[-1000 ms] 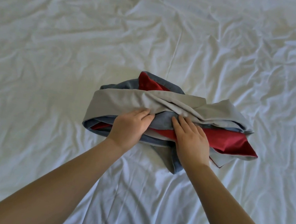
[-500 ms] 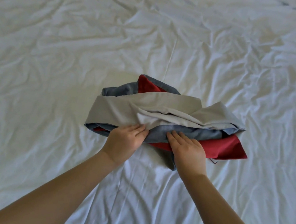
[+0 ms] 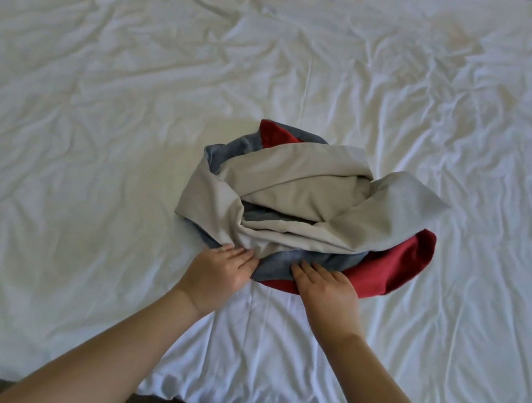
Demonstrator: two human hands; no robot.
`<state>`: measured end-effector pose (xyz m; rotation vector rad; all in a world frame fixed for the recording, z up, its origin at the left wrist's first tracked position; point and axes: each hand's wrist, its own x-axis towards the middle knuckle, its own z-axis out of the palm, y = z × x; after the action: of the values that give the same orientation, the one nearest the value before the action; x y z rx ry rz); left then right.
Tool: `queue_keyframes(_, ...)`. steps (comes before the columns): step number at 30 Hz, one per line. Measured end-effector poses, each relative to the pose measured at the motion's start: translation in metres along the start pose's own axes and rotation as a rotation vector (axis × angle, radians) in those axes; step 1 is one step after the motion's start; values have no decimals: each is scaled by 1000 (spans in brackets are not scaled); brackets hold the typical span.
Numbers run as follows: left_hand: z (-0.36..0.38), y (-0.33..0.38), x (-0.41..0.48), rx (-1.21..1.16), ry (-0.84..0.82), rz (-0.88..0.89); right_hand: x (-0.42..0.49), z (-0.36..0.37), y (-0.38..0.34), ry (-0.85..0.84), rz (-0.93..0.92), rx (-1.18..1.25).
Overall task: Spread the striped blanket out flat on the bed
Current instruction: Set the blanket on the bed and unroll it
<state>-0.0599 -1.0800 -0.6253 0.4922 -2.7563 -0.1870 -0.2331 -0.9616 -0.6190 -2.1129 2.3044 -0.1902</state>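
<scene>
One soft blanket [image 3: 296, 199], bunched in grey, blue and red folds, lies centred on the wrinkled white bed [image 3: 99, 107]. Your left hand [image 3: 217, 275] and right hand [image 3: 328, 292] press its near edge, each grip seemingly flat-fingered.

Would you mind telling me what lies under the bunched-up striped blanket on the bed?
The striped blanket sits on the wrinkled white sheet, which shows all around it. The left hand and right hand touch its near edge. Anything directly beneath the pile is hidden.
</scene>
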Motion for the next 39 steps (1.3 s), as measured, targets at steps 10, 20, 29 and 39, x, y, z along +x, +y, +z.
queue_keyframes(10,-9,2,-1,-30,57,-21,-20,-22,15,6,-4,9)
queue_keyframes(20,6,17,58,-32,-141,-108,16,-23,77,81,-23,-212)
queue_keyframes(29,40,33,91,-55,-148,-164,40,-12,120,-77,-158,-269)
queue_keyframes(39,85,63,135,81,139,-172,54,-11,173,-127,-322,-270)
